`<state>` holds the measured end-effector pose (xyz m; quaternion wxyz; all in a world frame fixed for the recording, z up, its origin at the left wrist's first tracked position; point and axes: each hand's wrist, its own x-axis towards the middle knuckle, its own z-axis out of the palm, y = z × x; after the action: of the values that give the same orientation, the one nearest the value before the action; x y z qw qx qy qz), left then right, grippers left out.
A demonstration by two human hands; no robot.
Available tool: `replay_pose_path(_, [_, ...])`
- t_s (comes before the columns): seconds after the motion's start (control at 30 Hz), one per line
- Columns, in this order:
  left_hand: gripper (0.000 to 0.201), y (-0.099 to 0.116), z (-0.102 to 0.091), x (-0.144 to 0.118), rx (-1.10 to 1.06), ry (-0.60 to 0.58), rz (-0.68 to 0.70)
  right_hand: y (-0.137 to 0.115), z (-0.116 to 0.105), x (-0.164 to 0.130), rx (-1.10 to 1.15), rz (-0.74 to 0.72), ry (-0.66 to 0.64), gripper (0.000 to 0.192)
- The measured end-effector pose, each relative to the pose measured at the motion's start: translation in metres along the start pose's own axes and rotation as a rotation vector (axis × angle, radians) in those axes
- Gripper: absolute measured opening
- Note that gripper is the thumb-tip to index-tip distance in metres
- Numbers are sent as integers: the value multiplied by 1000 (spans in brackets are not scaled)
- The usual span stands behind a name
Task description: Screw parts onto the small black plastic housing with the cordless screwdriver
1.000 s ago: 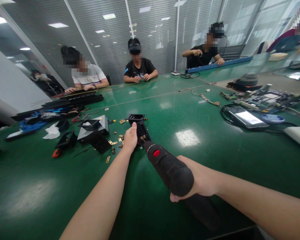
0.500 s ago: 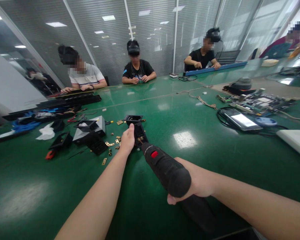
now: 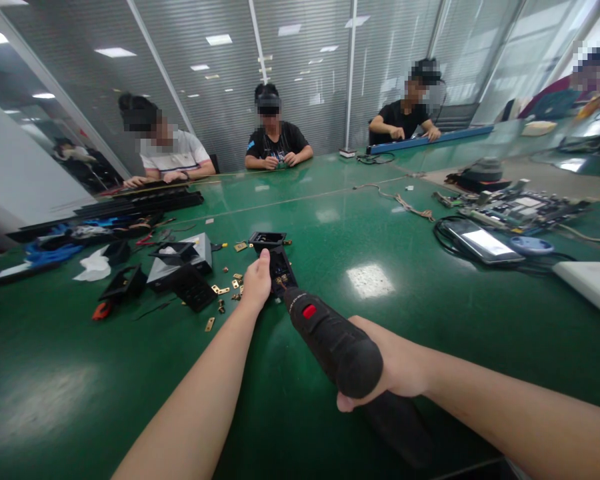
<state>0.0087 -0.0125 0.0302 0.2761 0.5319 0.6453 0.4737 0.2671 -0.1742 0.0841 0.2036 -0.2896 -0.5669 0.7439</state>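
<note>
My right hand [image 3: 387, 360] is wrapped round a black cordless drill [image 3: 333, 340] with a red switch on top. Its bit points into a black plastic housing [image 3: 285, 265], where small brass parts show near the tip; whether the bit sits in a screw I cannot tell. My left hand [image 3: 257, 283] grips that housing by its left side, thumb along the upper edge. Just behind it stands another black housing [image 3: 267, 239]. Loose brass plates [image 3: 221, 290] and small brass pieces lie to the left of my left hand.
Further left are a grey box [image 3: 205, 255], black frames [image 3: 123, 285], an orange item [image 3: 101, 311] and white tissue [image 3: 94, 265]. On the right lie a phone-like device [image 3: 483, 241], circuit boards [image 3: 525, 205] and a white case [image 3: 590, 283]. Several people sit around the green table [image 3: 320, 200].
Almost nothing differs. Both hands, the drill and the housing keep their places, with only a slight shift of the whole view.
</note>
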Motion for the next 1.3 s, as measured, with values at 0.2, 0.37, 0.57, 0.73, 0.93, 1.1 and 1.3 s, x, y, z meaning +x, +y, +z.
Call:
replay_pose_path(0.2, [90, -5, 1, 1, -1, -13, 27, 6, 0, 1, 73, -31, -9, 42])
replay_pose_path(0.37, [95, -6, 2, 1, 12, -21, 15, 9, 0, 1, 104, -32, -37, 36])
replay_pose_path(0.57, [91, -5, 1, 1, 11, -6, 20, 9, 0, 1, 101, -55, -25, 31])
replay_pose_path(0.73, [87, -3, 1, 0, 13, -7, 12, 7, 0, 2, 101, -43, -26, 33])
replay_pose_path(0.93, [86, -3, 0, 1, 4, -15, -4, 6, 1, 1, 74, -49, -16, 36])
replay_pose_path(1.1, [90, -5, 0, 2, -16, -28, 6, 1, 1, 0, 46, -22, -16, 38])
replay_pose_path(1.3, [90, -1, 0, 1, 23, -12, -7, 2, 1, 0, 34, -30, -9, 35])
